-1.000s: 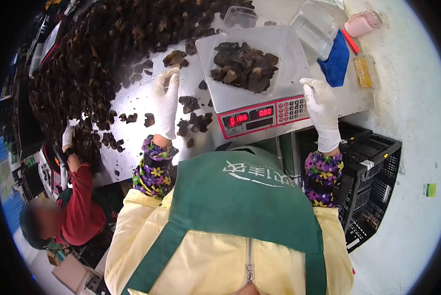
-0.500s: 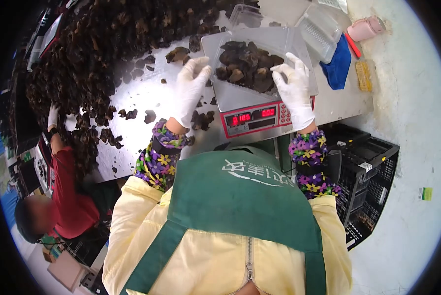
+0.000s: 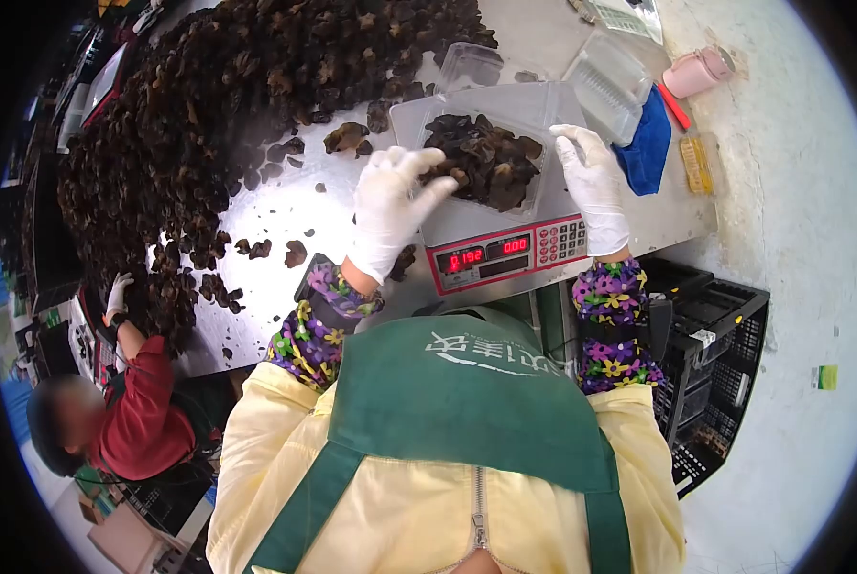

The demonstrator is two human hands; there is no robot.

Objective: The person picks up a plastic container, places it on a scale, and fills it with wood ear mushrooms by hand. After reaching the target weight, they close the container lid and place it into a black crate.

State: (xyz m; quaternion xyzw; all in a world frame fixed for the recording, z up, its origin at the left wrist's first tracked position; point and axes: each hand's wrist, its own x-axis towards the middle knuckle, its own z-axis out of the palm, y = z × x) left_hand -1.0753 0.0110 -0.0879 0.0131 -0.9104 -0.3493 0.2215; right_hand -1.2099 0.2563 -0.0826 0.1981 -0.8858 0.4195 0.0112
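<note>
On the scale (image 3: 505, 262), whose red display reads 0.192 and 0.00, stands a clear plastic tray (image 3: 549, 107) of dark, wet-looking fungus pieces (image 3: 486, 161). My left hand (image 3: 395, 206), white-gloved, is at the tray's left side, thumb and fingers apart, fingertips near the pieces; nothing shows in it. At the right edge of the tray is my right hand (image 3: 591, 182), also gloved, with thumb and fingers apart and nothing visible in it. A few loose pieces (image 3: 347, 138) lie on the metal table left of the scale.
A large dark heap (image 3: 199, 105) covers the table's left part. Clear lids (image 3: 612, 81), a blue cloth (image 3: 646, 143), a pink bottle (image 3: 698, 72) and a yellow item (image 3: 698, 165) lie right. Black crates (image 3: 711, 354) stand below. A co-worker in red (image 3: 146, 421) is at left.
My left hand has moved right and slightly down, toward the tray. My right hand has shifted a little right and down. The display went from 0.106 to 0.192. The co-worker's hand moved down.
</note>
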